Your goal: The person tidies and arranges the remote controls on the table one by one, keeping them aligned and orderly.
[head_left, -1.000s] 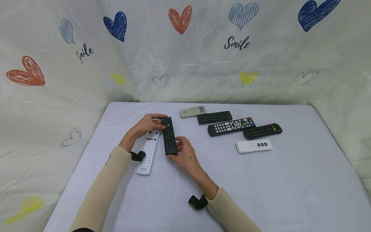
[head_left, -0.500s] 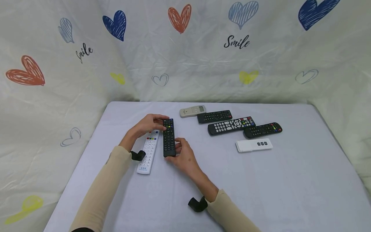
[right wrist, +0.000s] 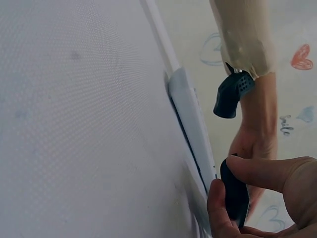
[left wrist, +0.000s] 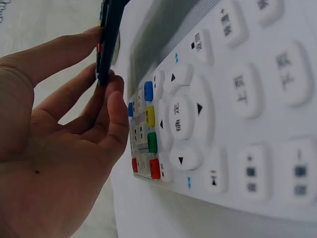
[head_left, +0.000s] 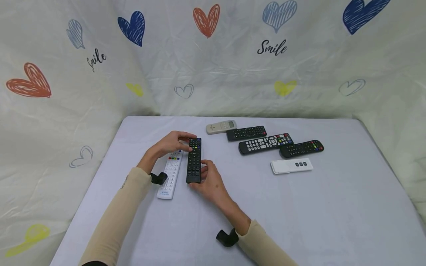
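Observation:
Both hands hold one black remote control [head_left: 194, 164], its buttons facing up and its length running away from the person. At its far end the left hand [head_left: 171, 144] pinches it, thumb on the face and fingers beneath, as the left wrist view shows. My right hand [head_left: 211, 181] grips the near end, with the thumb at the bottom edge and fingers along the right side. A white remote control [head_left: 170, 177] with coloured buttons lies on the table just left of the black one, partly under the left wrist. In the right wrist view the black remote [right wrist: 235, 193] shows end-on between thumb and fingers.
Several other remotes lie at the back right: a grey one [head_left: 221, 127], a small black one [head_left: 246, 133], a longer black one [head_left: 266, 143], another black one [head_left: 301, 149] and a white one [head_left: 291, 166]. A white cloth covers the table [head_left: 316, 218]; a printed curtain hangs behind.
The black remote has shifted slightly toward the person and turned a little, its near end swinging left. Both hands have kept their hold on it. The other remotes have stayed put.

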A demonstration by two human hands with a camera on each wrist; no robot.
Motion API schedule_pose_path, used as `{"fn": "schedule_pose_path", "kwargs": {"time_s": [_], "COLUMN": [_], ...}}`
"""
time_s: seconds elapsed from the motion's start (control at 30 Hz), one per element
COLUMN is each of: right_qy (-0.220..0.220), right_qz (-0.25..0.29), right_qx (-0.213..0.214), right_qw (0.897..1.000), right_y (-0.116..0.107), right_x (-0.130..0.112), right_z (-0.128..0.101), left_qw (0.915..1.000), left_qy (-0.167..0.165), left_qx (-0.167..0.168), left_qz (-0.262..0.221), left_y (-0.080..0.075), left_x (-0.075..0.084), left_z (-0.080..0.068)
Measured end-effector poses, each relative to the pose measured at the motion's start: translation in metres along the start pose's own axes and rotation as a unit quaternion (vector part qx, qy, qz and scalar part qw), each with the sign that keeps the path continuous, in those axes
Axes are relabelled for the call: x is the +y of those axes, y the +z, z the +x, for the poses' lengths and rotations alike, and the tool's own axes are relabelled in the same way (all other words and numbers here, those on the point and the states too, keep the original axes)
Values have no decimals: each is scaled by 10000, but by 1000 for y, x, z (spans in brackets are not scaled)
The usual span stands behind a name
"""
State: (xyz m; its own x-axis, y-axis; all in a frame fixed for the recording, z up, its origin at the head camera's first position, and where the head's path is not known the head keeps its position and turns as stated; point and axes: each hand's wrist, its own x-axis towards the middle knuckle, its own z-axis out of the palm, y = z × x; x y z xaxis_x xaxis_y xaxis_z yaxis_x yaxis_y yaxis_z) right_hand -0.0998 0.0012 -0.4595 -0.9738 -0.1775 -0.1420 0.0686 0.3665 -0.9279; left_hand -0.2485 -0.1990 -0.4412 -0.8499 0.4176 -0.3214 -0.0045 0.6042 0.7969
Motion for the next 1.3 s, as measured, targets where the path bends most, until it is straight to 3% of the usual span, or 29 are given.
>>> {"fn": "schedule_pose_path", "kwargs": {"time_s": [0.5,1.3], "right_qy": [-52,-99], "right_qz": [-33,-314], "right_qx": [58,182], "right_qw": [10000,9993], "right_y": [3,9], "right_x": [1,1], "right_z": [-4,-10], "left_qw": [9967,9956], "left_qy": [403,457], "left_qx": [71,43], "left_qz": [701,812], "left_y": [4,7], "left_x": [1,2], "left_z": [-1,-5]}}
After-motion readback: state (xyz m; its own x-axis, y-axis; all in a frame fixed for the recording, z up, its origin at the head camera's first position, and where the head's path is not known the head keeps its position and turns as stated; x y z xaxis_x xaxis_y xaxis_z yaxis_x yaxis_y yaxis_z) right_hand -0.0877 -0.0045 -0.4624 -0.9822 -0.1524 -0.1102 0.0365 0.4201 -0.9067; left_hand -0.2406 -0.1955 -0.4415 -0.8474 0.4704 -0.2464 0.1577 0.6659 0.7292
